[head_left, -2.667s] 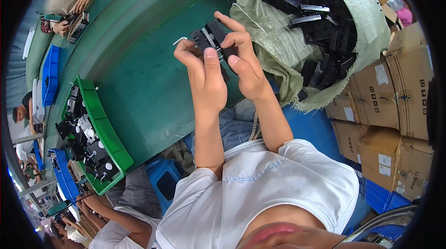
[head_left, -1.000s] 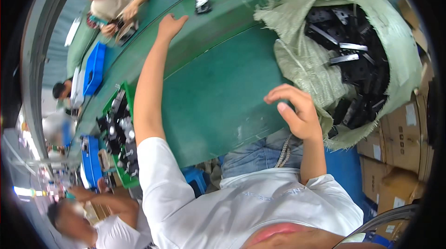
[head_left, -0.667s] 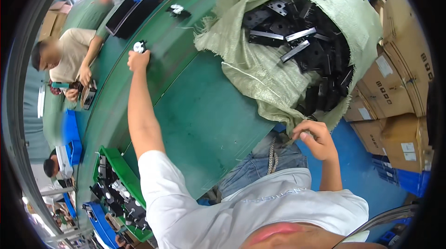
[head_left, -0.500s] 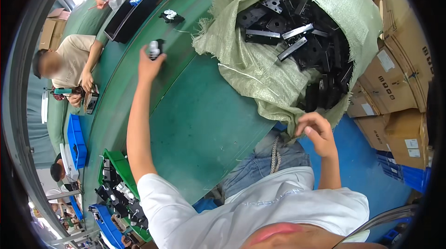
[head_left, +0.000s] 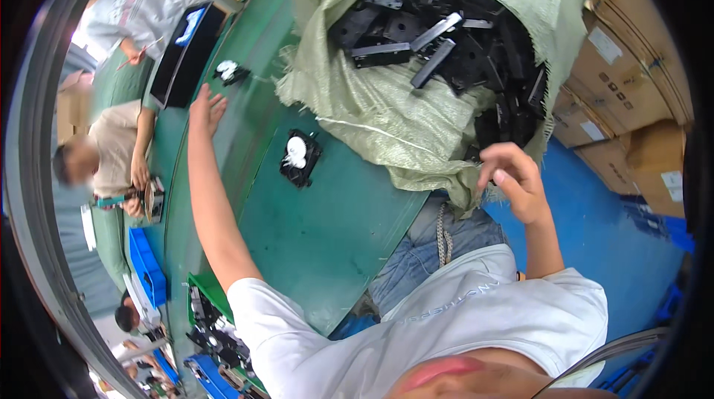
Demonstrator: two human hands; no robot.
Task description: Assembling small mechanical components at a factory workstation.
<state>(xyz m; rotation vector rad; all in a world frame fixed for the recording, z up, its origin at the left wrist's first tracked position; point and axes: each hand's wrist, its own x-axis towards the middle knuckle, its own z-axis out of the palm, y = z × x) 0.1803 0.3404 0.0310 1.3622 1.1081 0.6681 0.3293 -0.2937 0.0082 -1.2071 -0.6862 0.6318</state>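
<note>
My left hand [head_left: 207,111] reaches over the green belt with its fingers apart and nothing in them. Just beyond its fingertips lies a small black part with a white wheel [head_left: 230,72], with a slight gap between. Another black part with a white gear-like piece [head_left: 297,159] rests on the green table in front of me. My right hand [head_left: 515,176] is raised at the near edge of a woven sack [head_left: 439,127], fingers curled and thumb bent; no held thing shows. Black plastic parts [head_left: 446,46], some with shiny bars, fill the sack's mouth.
A long black bin [head_left: 175,64] stands across the belt near a co-worker. Blue tray [head_left: 147,265] and green crate [head_left: 204,287] with black and white parts are at left. Cardboard boxes [head_left: 632,101] are stacked at right. A seated co-worker [head_left: 119,131] handles a part at far left.
My left hand has let go of the black and white part, which now lies on the table, and has moved toward the other part on the belt. My right hand stays by the sack.
</note>
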